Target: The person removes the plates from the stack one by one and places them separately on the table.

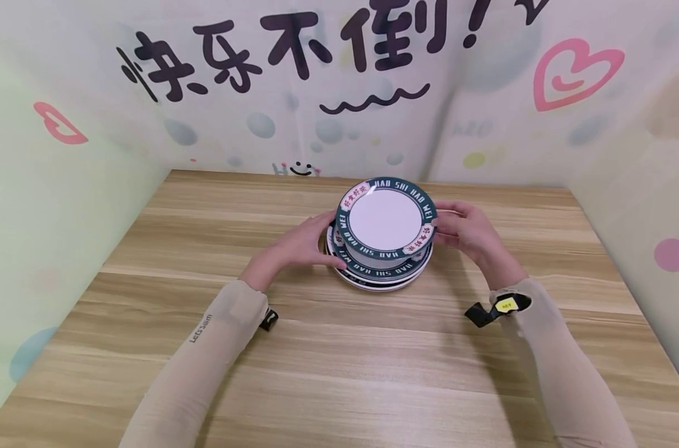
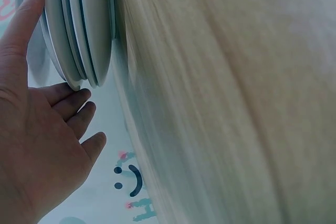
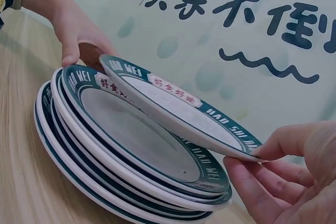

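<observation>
A round white plate [image 1: 385, 219] with a dark green lettered rim is tilted up over a stack of similar plates [image 3: 142, 140]. My right hand [image 1: 473, 233] pinches its right edge between thumb and fingers. In the right wrist view, the right hand [image 3: 299, 182] holds that edge above the stack, while the plate's far side stays low near the plates beneath. My left hand [image 1: 300, 242] is at the stack's left side, thumb and fingers spread wide. In the left wrist view, the thumb and fingertips of the left hand [image 2: 42, 140] touch the plates' rims.
The stack stands on a wood-grain table [image 1: 339, 373] near its back edge. Behind it hangs a printed backdrop [image 1: 294, 124] with large black characters. Pale walls [image 1: 647, 180] border the table on both sides.
</observation>
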Demonstrator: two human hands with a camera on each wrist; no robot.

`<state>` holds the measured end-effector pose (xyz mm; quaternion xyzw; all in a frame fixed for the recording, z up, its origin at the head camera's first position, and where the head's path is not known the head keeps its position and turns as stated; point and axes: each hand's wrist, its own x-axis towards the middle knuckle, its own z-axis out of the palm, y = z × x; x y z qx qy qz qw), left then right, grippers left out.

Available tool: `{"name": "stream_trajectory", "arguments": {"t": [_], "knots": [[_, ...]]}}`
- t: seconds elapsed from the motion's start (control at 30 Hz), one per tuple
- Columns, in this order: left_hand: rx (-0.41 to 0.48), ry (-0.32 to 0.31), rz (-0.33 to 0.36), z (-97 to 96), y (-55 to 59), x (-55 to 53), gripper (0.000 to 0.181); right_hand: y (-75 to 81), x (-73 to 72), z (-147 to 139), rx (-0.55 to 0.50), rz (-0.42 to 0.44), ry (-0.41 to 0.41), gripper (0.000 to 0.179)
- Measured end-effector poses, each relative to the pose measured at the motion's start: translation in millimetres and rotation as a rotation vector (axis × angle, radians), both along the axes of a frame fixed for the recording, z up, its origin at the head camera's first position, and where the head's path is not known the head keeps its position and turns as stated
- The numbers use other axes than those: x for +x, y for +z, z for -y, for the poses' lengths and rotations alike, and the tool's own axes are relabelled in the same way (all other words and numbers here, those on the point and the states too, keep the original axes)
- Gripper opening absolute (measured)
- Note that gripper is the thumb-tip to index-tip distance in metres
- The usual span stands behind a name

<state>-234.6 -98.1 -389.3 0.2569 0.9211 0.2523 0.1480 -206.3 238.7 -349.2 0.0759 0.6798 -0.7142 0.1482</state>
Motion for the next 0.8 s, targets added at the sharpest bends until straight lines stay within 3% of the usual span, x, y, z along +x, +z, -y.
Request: {"name": "stream_trajectory", "arguments": {"t": [0.17, 0.8], "knots": [[-0.008, 0.008, -0.002, 0.1, -0.2, 0.2, 0.123, 3.4, 0.7, -5, -0.07, -0.022, -0.042, 0.03], [-0.015, 0.013, 0.015, 0.8, 1.6, 1.8, 0.123, 5.4, 2.5, -26, -0.197, -0.027, -0.146, 0.028]]}}
